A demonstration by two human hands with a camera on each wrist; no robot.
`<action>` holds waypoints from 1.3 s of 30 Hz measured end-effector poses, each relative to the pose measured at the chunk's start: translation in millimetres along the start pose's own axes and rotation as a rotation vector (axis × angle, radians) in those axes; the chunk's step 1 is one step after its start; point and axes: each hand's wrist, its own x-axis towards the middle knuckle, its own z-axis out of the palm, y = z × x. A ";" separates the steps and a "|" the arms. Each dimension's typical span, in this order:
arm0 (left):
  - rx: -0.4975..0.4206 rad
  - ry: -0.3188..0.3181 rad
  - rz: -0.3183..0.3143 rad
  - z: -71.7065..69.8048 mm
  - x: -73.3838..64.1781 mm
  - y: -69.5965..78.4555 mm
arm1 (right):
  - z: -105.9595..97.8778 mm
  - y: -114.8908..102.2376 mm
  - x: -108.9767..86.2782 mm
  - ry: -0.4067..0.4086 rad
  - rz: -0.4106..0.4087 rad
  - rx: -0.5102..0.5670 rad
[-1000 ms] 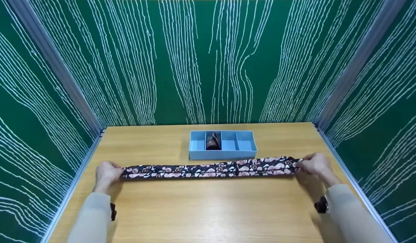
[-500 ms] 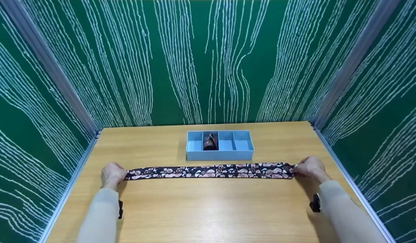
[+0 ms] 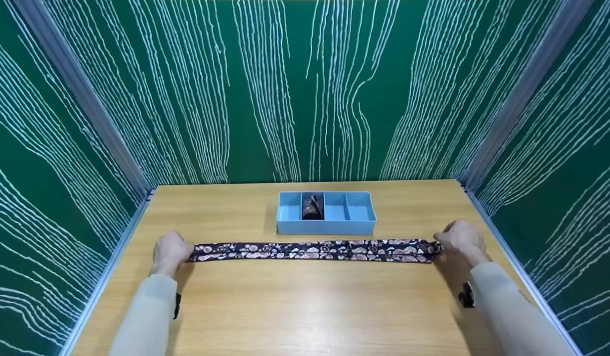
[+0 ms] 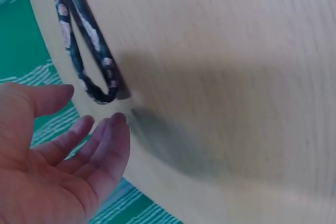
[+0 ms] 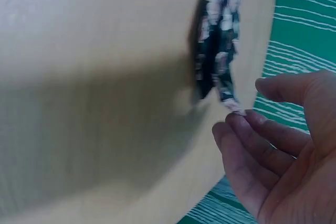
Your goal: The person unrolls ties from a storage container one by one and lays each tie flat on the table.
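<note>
A long, dark necktie [image 3: 305, 250] with pink and white flowers lies stretched sideways on the table, its two edges lined up in a narrow strip. At its left end is my left hand [image 3: 170, 249]. In the left wrist view, thumb and fingers stand apart, and the folded loop of the necktie [image 4: 107, 72] lies just beyond the fingertips. My right hand [image 3: 464, 241] is at the right end. The right wrist view shows the thumb spread away while fingertips [image 5: 239, 120] touch the tip of the necktie [image 5: 228, 90]. The head view partly hides both contact areas.
A light blue divided box [image 3: 326, 227] stands behind the necktie near the table's back. One compartment holds a dark brown rolled item [image 3: 312, 207]. Green walls with white lines close off the back and sides of the wooden table [image 3: 305, 306].
The necktie's right part has come down toward me, and the strip is flatter. My left hand has moved a little right. The right hand has loosened from the end it pinched.
</note>
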 end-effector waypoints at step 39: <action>0.048 0.015 0.261 38.4 9.1 122.0 | 32.4 -85.1 11.5 0.143 -0.154 0.020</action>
